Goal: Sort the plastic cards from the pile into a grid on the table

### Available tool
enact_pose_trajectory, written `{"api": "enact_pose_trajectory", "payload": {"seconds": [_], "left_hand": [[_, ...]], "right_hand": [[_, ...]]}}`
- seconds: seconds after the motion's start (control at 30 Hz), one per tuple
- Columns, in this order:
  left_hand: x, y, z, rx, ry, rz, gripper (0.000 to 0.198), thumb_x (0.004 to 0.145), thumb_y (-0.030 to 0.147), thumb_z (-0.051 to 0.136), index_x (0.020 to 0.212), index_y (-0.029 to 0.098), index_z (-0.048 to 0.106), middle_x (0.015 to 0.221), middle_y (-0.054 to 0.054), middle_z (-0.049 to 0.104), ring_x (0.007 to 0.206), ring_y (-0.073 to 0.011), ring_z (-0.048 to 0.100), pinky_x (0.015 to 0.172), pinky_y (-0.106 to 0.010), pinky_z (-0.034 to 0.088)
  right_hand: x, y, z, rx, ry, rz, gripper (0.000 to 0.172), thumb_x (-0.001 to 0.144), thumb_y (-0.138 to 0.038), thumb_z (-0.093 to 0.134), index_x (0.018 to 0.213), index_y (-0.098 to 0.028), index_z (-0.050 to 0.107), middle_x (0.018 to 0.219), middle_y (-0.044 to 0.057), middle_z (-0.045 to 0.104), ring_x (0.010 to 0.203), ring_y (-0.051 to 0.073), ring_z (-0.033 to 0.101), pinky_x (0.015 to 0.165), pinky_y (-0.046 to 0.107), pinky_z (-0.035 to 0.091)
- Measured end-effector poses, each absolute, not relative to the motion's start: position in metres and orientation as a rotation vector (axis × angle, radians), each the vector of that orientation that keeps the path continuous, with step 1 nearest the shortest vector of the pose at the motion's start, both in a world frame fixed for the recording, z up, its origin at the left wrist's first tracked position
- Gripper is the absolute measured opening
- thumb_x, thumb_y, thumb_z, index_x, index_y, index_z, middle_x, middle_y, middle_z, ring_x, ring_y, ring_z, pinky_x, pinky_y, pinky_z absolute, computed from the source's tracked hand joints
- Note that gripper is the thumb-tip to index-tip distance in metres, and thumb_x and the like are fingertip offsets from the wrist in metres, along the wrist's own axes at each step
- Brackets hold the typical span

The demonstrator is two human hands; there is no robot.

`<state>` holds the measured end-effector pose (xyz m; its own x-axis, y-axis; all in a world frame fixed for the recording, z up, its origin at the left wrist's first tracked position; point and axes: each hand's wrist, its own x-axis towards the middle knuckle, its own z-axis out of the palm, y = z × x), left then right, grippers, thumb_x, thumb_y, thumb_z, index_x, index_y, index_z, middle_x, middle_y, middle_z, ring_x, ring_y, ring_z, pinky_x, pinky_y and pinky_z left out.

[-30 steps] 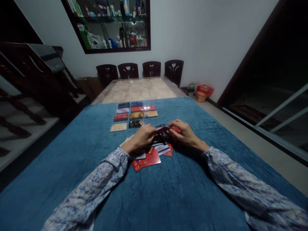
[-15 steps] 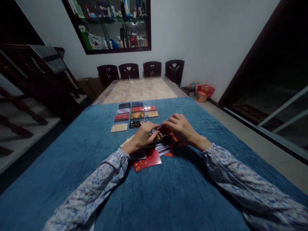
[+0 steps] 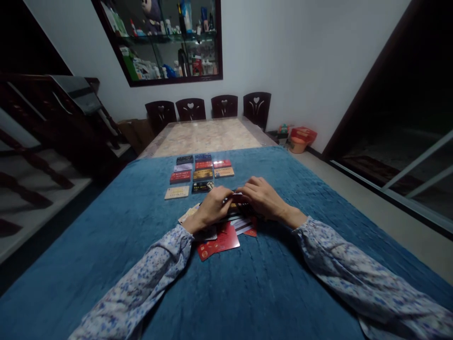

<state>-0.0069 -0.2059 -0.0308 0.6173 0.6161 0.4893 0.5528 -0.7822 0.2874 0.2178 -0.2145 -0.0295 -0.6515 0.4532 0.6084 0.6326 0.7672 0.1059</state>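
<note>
My left hand (image 3: pixel 211 208) and my right hand (image 3: pixel 261 198) meet over a loose pile of cards (image 3: pixel 226 226) on a blue cloth (image 3: pixel 247 283). Both hands have their fingers curled and pinch a dark card (image 3: pixel 236 198) between them at the top of the pile. A large red card (image 3: pixel 219 242) sticks out from under the pile toward me. Beyond the hands, several cards lie face up in neat rows (image 3: pixel 200 172), with one pale card (image 3: pixel 176 192) at the left end of the nearest row.
The cloth covers the near part of a long table (image 3: pixel 205 134); several dark chairs (image 3: pixel 222 106) stand at its far end. A wall cabinet (image 3: pixel 166 38) holds bottles. A red bin (image 3: pixel 300 138) sits on the floor at right. Dark wooden furniture (image 3: pixel 53 123) lines the left.
My right hand has moved left to meet the left hand over the pile, and the red thing seen under it earlier is out of sight. The view has tilted slightly.
</note>
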Motion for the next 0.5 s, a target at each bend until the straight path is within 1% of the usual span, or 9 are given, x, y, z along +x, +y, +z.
{"api": "enact_pose_trajectory", "payload": {"seconds": [0.1,0.23,0.33,0.43,0.5], "left_hand": [[-0.009,-0.203,-0.032,2.718,1.015,0.862,0.014,0.094,0.013,0.055,0.090,0.016,0.067,0.085,-0.007,0.069,0.080,-0.0180,0.062,0.076,-0.030,0.050],[-0.011,-0.201,-0.034,2.687,1.035,0.850,0.013,0.091,0.013,0.054,0.090,0.017,0.066,0.084,-0.005,0.068,0.078,-0.0176,0.061,0.075,-0.030,0.050],[-0.012,-0.203,-0.033,2.647,1.020,0.853,0.016,0.088,0.010,0.055,0.098,0.017,0.065,0.088,-0.005,0.070,0.080,-0.0177,0.063,0.075,-0.029,0.051],[-0.013,-0.205,-0.032,2.617,0.988,0.858,0.027,0.086,0.007,0.055,0.111,0.017,0.062,0.095,-0.006,0.071,0.083,-0.0179,0.065,0.076,-0.028,0.051],[-0.014,-0.205,-0.032,2.619,0.984,0.852,0.031,0.087,0.007,0.054,0.115,0.017,0.060,0.096,-0.006,0.072,0.082,-0.0181,0.066,0.075,-0.028,0.051]], "right_hand": [[0.227,-0.215,-0.037,-0.856,-2.381,-0.383,0.022,0.102,-0.019,0.051,0.116,-0.019,0.069,0.096,0.010,0.075,0.092,0.024,0.054,0.077,0.037,0.038],[0.239,-0.216,-0.045,-0.928,-2.357,-0.336,0.027,0.099,-0.017,0.051,0.118,-0.019,0.069,0.096,0.011,0.075,0.091,0.025,0.055,0.077,0.038,0.040],[0.245,-0.217,-0.050,-0.979,-2.330,-0.296,0.029,0.097,-0.015,0.051,0.120,-0.019,0.069,0.096,0.011,0.075,0.089,0.025,0.056,0.075,0.037,0.042],[0.245,-0.217,-0.055,-1.015,-2.304,-0.266,0.031,0.097,-0.013,0.049,0.120,-0.019,0.068,0.094,0.011,0.074,0.086,0.024,0.056,0.074,0.036,0.042],[0.244,-0.218,-0.057,-1.025,-2.291,-0.264,0.031,0.096,-0.012,0.049,0.121,-0.018,0.066,0.094,0.010,0.074,0.085,0.024,0.056,0.074,0.036,0.042]]}}
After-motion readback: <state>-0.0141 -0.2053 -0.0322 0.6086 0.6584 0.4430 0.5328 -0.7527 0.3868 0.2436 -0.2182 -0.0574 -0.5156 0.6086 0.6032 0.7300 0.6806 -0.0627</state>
